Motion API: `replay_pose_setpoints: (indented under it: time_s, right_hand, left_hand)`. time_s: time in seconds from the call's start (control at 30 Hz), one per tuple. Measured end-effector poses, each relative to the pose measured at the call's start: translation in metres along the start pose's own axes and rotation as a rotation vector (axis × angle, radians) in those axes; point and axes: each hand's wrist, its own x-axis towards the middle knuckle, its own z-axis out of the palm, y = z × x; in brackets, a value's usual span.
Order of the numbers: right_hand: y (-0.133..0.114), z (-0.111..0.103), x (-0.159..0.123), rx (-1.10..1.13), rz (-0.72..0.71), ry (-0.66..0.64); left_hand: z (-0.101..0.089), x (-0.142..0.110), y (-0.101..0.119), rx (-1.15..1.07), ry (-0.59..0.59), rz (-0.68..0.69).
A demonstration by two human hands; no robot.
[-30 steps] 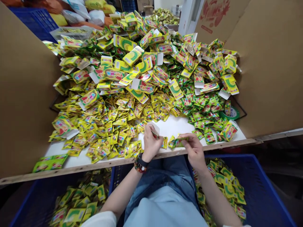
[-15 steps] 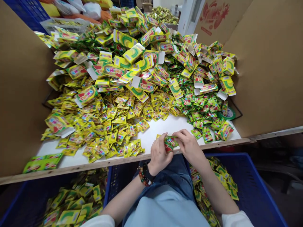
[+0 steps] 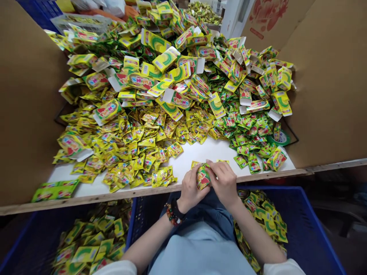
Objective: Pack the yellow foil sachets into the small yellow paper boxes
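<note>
The left hand (image 3: 190, 189) and right hand (image 3: 225, 183) are both clasping yellow-green foil sachets (image 3: 203, 177) just over the near edge of the desk (image 3: 197, 152).

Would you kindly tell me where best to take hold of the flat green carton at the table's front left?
I'd pinch its long near edge from the front: the flat green carton lies flat on the white table beside the wooden front edge, while the cardboard wall closes its left side.
</note>
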Motion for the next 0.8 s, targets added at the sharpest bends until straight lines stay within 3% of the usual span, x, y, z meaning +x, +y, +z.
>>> replay_pose_setpoints:
  time_s: [0.1,0.2,0.33,0.43,0.5,0.57,0.63,0.8]
  right_hand:
    - [-0.004,0.009,-0.015,0.044,-0.022,0.082]
    - [-0.009,0.01,-0.026,0.188,0.015,0.019]
    - [0.001,0.012,-0.028,0.535,0.35,0.063]
    - [0.01,0.019,-0.025,0.876,0.585,-0.097]
    - [0.009,0.021,-0.025,1.017,0.618,-0.237]
    - [0.004,0.021,-0.027,1.021,0.566,-0.26]
    - [-0.002,0.02,-0.028,0.946,0.509,-0.195]
    - [-0.008,0.022,-0.023,0.847,0.587,-0.098]
  left_hand:
    - [0.0,-0.003,-0.004,-0.013,0.012,-0.016]
    - [0.0,-0.003,-0.002,-0.039,0.025,-0.031]
    - [0.004,-0.003,-0.004,-0.073,0.051,0.039]
    - [0.007,-0.005,-0.006,-0.046,0.065,0.127]
    - [0.006,-0.005,-0.006,-0.019,0.023,0.093]
    - [0.005,-0.004,-0.003,0.001,-0.027,0.01]
    - [0.002,-0.001,0.0,0.015,-0.059,-0.033]
    - [0.0,0.003,0.004,0.009,-0.073,-0.035]
